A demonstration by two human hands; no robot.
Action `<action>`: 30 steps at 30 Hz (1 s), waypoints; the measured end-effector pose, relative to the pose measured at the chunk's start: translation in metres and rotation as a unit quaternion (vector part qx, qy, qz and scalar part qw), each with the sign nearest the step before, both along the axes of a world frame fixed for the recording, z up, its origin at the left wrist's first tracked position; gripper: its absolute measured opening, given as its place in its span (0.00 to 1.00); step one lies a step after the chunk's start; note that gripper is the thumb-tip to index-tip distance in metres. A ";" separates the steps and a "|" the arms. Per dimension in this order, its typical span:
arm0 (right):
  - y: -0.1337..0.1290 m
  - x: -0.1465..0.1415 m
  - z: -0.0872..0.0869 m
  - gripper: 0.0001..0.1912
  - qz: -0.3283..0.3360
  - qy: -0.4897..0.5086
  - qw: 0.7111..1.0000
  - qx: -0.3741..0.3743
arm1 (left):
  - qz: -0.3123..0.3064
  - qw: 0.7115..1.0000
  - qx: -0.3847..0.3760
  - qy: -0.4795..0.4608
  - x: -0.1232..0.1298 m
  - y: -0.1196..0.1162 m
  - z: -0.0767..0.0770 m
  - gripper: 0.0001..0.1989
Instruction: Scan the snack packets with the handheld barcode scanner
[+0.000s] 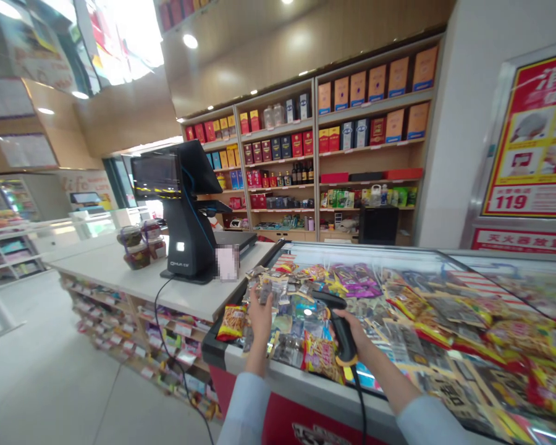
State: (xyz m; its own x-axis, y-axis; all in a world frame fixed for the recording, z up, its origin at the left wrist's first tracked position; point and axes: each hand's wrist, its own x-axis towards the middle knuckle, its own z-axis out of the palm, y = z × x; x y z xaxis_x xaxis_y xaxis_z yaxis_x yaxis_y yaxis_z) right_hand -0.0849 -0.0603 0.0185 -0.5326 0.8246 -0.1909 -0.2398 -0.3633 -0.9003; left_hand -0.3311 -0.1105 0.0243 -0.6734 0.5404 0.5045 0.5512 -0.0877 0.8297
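Note:
My right hand (356, 334) is wrapped round the handle of a black and yellow barcode scanner (344, 340). Its head points left, over the glass top of a chest freezer, and a cable hangs from its base. Left of it, my left hand (261, 314) pinches a small dark grey snack packet (265, 289) near the freezer's left end. A red and yellow snack bag (232, 322) lies just left of that hand. Another red and yellow bag (322, 355) sits below the scanner, by the front edge. Several small packets are spread between and beyond my hands.
Many snack bags (514, 337) cover the freezer top to the right, with purple packets (356, 279) farther back. On the white counter (141, 278) at left stand a black checkout terminal (188, 235) and stacked plastic tubs (136, 247). A cable droops over its front. Stocked shelves (282, 161) line the back wall.

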 end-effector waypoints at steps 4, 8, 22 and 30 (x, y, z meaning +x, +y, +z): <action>-0.001 -0.001 0.002 0.22 -0.005 -0.021 1.000 -0.007 | -0.011 0.997 0.074 -0.001 0.000 0.022 -0.010 0.18; -0.003 -0.001 0.006 0.22 0.001 -0.035 0.999 0.007 | -0.038 0.996 0.082 0.004 -0.002 0.026 -0.020 0.20; -0.004 0.001 0.004 0.16 0.034 -0.025 0.995 0.092 | -0.054 0.996 0.064 0.042 0.002 0.020 -0.019 0.24; -0.004 0.001 0.005 0.16 0.044 -0.021 0.997 0.063 | -0.051 0.996 0.061 0.034 0.003 0.020 -0.018 0.24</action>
